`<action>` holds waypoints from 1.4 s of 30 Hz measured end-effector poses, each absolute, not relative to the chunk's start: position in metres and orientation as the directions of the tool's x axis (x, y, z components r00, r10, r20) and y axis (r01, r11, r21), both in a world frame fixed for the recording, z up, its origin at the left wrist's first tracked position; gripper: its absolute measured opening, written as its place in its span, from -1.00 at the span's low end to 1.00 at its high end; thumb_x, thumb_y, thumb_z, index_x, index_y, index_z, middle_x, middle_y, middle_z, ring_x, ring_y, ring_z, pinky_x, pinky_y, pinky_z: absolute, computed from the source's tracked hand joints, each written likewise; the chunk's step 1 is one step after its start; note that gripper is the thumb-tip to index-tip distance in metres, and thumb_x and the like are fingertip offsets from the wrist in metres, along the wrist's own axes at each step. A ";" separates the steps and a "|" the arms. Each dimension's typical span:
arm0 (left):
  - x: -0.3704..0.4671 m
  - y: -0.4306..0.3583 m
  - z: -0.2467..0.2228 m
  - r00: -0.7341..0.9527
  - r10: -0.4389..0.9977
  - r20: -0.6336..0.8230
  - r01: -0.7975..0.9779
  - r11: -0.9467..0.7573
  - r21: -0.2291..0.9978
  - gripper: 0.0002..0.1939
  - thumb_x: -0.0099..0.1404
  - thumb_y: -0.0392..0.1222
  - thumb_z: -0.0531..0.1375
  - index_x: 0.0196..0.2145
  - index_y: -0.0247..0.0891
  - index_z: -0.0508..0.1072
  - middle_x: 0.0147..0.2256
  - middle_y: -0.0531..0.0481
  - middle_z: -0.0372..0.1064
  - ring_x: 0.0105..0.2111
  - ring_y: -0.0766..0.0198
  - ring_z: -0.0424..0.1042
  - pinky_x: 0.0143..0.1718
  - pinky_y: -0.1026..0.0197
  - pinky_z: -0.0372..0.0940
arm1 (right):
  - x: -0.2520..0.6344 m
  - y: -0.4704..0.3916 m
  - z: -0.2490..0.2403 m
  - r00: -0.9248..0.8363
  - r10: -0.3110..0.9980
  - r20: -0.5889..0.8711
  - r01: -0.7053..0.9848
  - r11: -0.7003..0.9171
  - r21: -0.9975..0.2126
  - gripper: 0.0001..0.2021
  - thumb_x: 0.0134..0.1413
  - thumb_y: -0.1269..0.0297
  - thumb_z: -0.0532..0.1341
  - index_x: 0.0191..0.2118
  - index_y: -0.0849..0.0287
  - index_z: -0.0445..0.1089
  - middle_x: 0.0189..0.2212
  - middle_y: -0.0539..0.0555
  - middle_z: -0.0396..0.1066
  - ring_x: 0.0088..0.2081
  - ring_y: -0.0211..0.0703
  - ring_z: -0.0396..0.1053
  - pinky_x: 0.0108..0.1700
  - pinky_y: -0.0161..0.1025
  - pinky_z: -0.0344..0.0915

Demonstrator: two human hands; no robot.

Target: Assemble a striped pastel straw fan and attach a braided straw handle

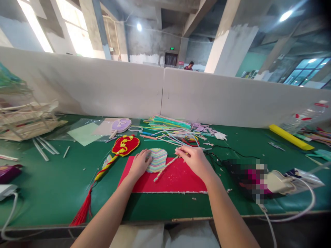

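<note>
My left hand [140, 163] lies with its fingers stretched over the left edge of a round piece with pastel zigzag stripes [158, 160]. Under that piece is a red sheet [178, 177] with small crumbs on it. Between thumb and fingers, my right hand [191, 156] pinches the upper end of a thin pastel-striped stick [167, 167]. The stick slants down to the left over the sheet, its lower end by the round piece's bottom right edge. To the left of the sheet lies a red and yellow fan [126, 144] with a braided handle and red tassel.
Behind my hands, a heap of colored strips [170, 124] spreads toward a white partition [116, 86]. A lilac fan [121, 125] and a pale green sheet [86, 133] are at back left. On the right are a charger with cable [280, 182], a yellow bar [291, 137] and a clear bottle [307, 115].
</note>
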State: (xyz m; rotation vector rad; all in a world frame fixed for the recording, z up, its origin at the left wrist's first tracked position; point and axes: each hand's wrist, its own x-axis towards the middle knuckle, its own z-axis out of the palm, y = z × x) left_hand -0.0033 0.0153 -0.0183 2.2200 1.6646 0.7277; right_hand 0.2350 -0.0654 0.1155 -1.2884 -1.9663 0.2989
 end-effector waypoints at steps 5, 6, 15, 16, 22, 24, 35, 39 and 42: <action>0.009 -0.001 0.006 0.155 0.921 0.357 0.667 -0.365 0.650 -0.60 0.32 -0.12 -0.08 0.02 -0.32 0.31 0.13 -0.20 0.19 0.17 0.13 0.11 0.15 0.05 0.03 | 0.235 -0.067 0.115 -0.132 0.869 0.477 0.632 0.445 -0.635 -0.78 0.16 0.23 0.08 -0.39 0.14 0.43 -0.47 0.05 0.51 -0.45 -0.18 0.46 -0.36 -0.33 0.32; 0.016 -0.009 0.014 0.166 0.917 0.363 0.609 -0.385 0.693 -0.58 0.34 -0.10 -0.10 0.04 -0.30 0.29 0.13 -0.17 0.19 0.16 0.16 0.12 0.15 0.07 0.05 | 0.235 -0.068 0.116 -0.125 0.867 0.482 0.622 0.447 -0.643 -0.78 0.16 0.23 0.08 -0.39 0.14 0.42 -0.46 0.05 0.51 -0.45 -0.17 0.46 -0.36 -0.33 0.32; 0.088 -0.068 0.028 0.371 0.879 0.300 0.396 -0.442 0.805 -0.57 0.30 -0.15 0.01 0.12 -0.20 0.22 0.04 -0.13 0.33 0.04 0.16 0.31 0.03 0.15 0.20 | 0.226 -0.073 0.110 -0.110 0.855 0.507 0.602 0.463 -0.650 -0.82 0.15 0.26 0.09 -0.33 0.14 0.43 -0.40 0.06 0.53 -0.40 -0.18 0.48 -0.31 -0.34 0.36; 0.091 -0.068 0.026 0.351 0.888 0.297 0.398 -0.429 0.811 -0.59 0.30 -0.17 0.01 0.10 -0.20 0.25 0.01 -0.12 0.36 0.00 0.16 0.34 -0.01 0.16 0.22 | 0.226 -0.073 0.108 -0.107 0.856 0.506 0.603 0.461 -0.651 -0.82 0.15 0.26 0.10 -0.33 0.14 0.43 -0.40 0.06 0.53 -0.40 -0.17 0.48 -0.31 -0.34 0.36; 0.093 -0.066 0.021 0.325 0.896 0.302 0.348 -0.411 0.843 -0.72 0.32 -0.21 -0.03 -0.12 -0.20 0.41 -0.15 -0.09 0.47 -0.17 0.18 0.45 -0.15 0.23 0.27 | 0.225 -0.075 0.102 -0.104 0.881 0.461 0.594 0.427 -0.682 -0.80 0.15 0.20 0.09 -0.33 0.13 0.43 -0.40 0.06 0.52 -0.37 -0.13 0.48 -0.31 -0.30 0.37; 0.093 -0.066 0.022 0.320 0.898 0.303 0.342 -0.408 0.847 -0.75 0.30 -0.22 -0.01 -0.16 -0.20 0.43 -0.18 -0.09 0.48 -0.18 0.17 0.45 -0.17 0.23 0.27 | 0.225 -0.076 0.100 -0.096 0.881 0.463 0.574 0.429 -0.697 -0.79 0.15 0.19 0.09 -0.32 0.12 0.43 -0.39 0.07 0.52 -0.35 -0.12 0.48 -0.30 -0.28 0.37; 0.091 -0.068 0.022 0.324 0.890 0.321 0.357 -0.429 0.830 -0.79 0.29 -0.24 -0.01 -0.33 -0.30 0.41 -0.38 -0.02 0.44 -0.38 0.29 0.39 -0.32 0.34 0.22 | 0.218 -0.075 0.094 -0.116 0.925 0.362 0.442 0.375 -0.815 -0.80 0.11 0.14 0.12 -0.39 0.12 0.40 -0.59 -0.02 0.39 -0.55 -0.23 0.36 -0.45 -0.34 0.34; 0.091 -0.067 0.019 0.338 0.879 0.337 0.330 -0.446 0.832 -0.78 0.28 -0.21 0.02 -0.40 -0.34 0.41 -0.43 0.00 0.40 -0.40 0.31 0.37 -0.35 0.36 0.21 | 0.219 -0.076 0.092 -0.104 0.940 0.326 0.381 0.341 -0.860 -0.77 0.11 0.12 0.12 -0.44 0.13 0.38 -0.62 -0.03 0.37 -0.54 -0.23 0.37 -0.43 -0.34 0.35; 0.090 -0.065 0.015 0.345 0.872 0.348 0.293 -0.452 0.842 -0.76 0.28 -0.20 0.01 -0.39 -0.34 0.43 -0.38 -0.02 0.42 -0.35 0.29 0.38 -0.30 0.35 0.24 | 0.220 -0.076 0.089 -0.104 0.948 0.301 0.331 0.318 -0.888 -0.74 0.12 0.09 0.10 -0.43 0.13 0.37 -0.61 -0.02 0.39 -0.54 -0.22 0.38 -0.44 -0.33 0.36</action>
